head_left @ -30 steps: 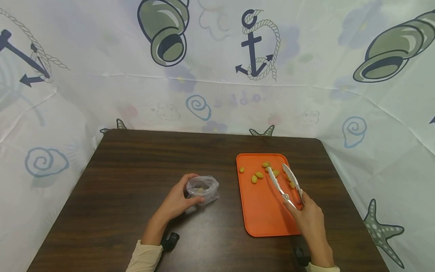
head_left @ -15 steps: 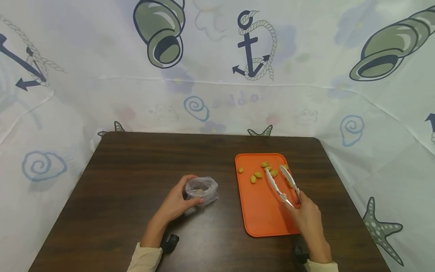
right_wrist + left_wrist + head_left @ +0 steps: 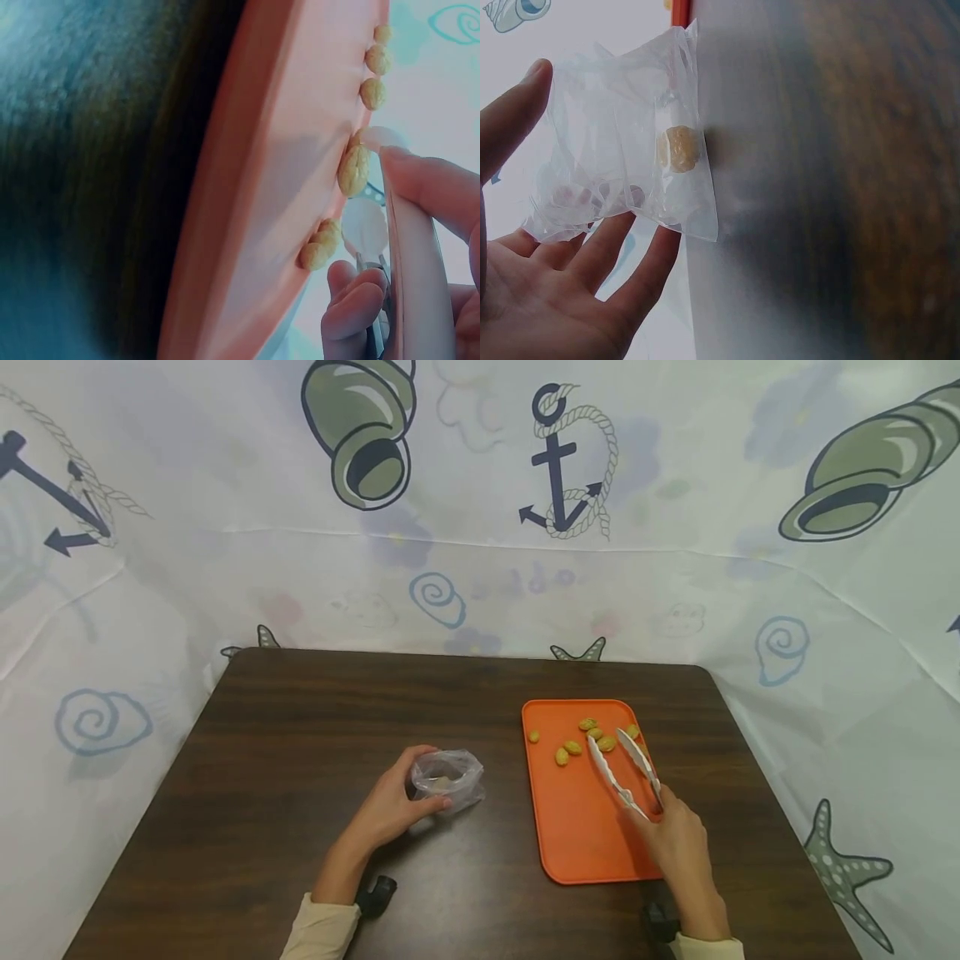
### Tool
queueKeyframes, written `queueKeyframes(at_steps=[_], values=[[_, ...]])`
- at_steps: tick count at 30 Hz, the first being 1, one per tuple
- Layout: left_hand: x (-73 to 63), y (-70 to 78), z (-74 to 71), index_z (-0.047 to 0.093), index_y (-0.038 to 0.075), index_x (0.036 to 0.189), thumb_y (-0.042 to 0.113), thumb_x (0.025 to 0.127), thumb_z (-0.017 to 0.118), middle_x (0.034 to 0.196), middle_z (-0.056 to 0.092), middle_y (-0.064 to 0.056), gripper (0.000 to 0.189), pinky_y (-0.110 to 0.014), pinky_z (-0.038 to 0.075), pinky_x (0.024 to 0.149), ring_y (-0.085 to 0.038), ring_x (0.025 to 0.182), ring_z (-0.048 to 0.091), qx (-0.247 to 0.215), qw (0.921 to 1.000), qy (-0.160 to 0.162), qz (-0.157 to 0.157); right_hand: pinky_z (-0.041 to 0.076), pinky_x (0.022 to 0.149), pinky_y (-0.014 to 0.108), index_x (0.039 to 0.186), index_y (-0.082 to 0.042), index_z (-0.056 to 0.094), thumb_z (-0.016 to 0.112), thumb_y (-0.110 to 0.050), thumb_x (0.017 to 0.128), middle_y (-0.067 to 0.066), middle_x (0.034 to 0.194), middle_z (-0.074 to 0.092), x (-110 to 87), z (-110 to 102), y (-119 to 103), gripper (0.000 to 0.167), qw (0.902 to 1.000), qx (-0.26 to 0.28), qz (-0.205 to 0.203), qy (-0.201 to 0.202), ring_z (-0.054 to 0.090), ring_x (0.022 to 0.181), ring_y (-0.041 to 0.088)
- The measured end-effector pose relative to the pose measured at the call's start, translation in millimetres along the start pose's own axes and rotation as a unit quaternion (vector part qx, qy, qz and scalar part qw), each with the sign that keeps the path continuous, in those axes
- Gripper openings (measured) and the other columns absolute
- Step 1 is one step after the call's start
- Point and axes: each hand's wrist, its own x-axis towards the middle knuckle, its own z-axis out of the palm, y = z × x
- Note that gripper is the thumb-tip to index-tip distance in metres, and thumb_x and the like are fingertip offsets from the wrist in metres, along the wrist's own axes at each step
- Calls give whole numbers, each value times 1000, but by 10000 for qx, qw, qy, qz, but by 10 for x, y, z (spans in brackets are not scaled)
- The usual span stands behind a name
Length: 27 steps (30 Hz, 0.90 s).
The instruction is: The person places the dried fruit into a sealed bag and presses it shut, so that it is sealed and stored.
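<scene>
In the head view my left hand holds a clear plastic bag upright over the table, thumb on one side and fingers on the other. One wrinkled yellowish piece shows inside the bag in the left wrist view. My right hand grips a pair of tongs over the orange tray. The tongs' arms are spread, their tips on either side of a yellow-green oval piece; whether they touch it I cannot tell. Several similar pieces lie on the tray's far half.
A dark wooden table carries everything. Behind and beside it hangs a white cloth printed with anchors, shells and starfish. A dark wrist device sits at my left wrist.
The tongs have shifted slightly left and toward me, and their tips are a little closer together. My left hand and the bag have stayed in place.
</scene>
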Motion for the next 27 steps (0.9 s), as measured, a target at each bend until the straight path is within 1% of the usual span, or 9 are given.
queueKeyframes(at_steps=[7, 10, 17, 23, 27], values=[[8, 2, 1, 49, 30, 143, 36, 76, 93, 133, 65, -6, 80, -50, 47, 100, -27, 121, 63, -20, 10000, 41, -2, 46, 100, 66, 148, 12, 42, 73, -41, 94, 39, 138, 55, 14, 4, -3, 82, 9998, -42, 72, -156, 57, 123, 56], [6, 2, 2, 48, 30, 144, 36, 77, 92, 133, 65, -6, 80, -49, 47, 100, -27, 120, 63, 13, 10000, 25, -35, 47, 99, 66, 148, 13, 42, 73, -40, 94, 39, 137, 56, 14, 1, -7, 82, 9998, -95, 50, -166, 58, 122, 56], [8, 22, 2, 49, 32, 142, 30, 75, 93, 132, 66, -6, 80, -48, 46, 101, -24, 116, 62, -95, 9999, 29, -121, 48, 97, 66, 146, 14, 44, 73, -39, 95, 41, 135, 56, 2, 1, 7, 79, 9997, -154, -42, -177, 59, 119, 57], [11, 17, 8, 49, 29, 143, 34, 76, 93, 132, 66, -6, 80, -47, 46, 100, -24, 117, 62, -19, 10000, 32, -27, 47, 98, 66, 147, 13, 44, 73, -38, 95, 41, 137, 55, -13, -1, 8, 78, 9997, -149, -36, -201, 58, 120, 58], [7, 20, 4, 50, 29, 143, 34, 76, 93, 131, 66, -6, 80, -46, 46, 99, -24, 116, 63, -56, 10000, 38, -50, 48, 95, 66, 145, 13, 47, 73, -37, 95, 41, 133, 58, -20, 2, 6, 76, 9997, -151, -111, -163, 60, 116, 57]])
